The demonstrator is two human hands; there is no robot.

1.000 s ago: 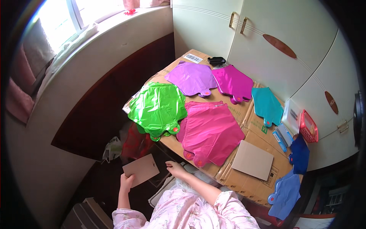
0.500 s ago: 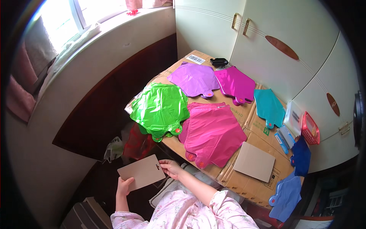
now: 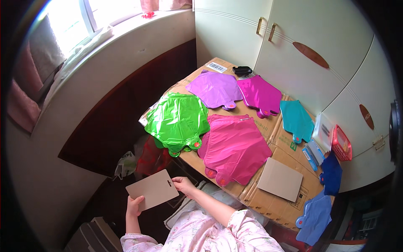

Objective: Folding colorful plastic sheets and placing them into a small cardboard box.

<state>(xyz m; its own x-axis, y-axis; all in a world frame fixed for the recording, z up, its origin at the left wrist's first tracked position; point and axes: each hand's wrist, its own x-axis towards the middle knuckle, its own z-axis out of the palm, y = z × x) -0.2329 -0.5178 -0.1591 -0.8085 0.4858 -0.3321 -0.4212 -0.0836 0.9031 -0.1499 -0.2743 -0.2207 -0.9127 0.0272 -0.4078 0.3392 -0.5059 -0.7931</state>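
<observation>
A flat beige cardboard card (image 3: 154,191) with a small dark hang hole is held tilted above the floor, off the near left edge of the cardboard surface. My left hand (image 3: 133,206) is closed on its lower left edge, thumb lying across the face. At the card's right edge, beside the hole, the fingers of my right hand (image 3: 184,186) are pressed together on the rim. Nearest on the cardboard are a pink stack of flat foil balloons (image 3: 237,147) and a shiny green stack (image 3: 176,119). A stack of beige cards (image 3: 280,179) lies right of the pink one.
Flattened brown cardboard (image 3: 279,212) covers the work surface. Farther back lie purple (image 3: 214,88), magenta (image 3: 261,95) and teal foil pieces (image 3: 296,119). Dark blue (image 3: 331,174) and light blue ones (image 3: 315,218) hang at the right edge, near a red basket (image 3: 342,143). White cabinets (image 3: 319,33) stand behind.
The card has shifted slightly left, both hands staying at its edges. The foil stacks and the other cards have not moved.
</observation>
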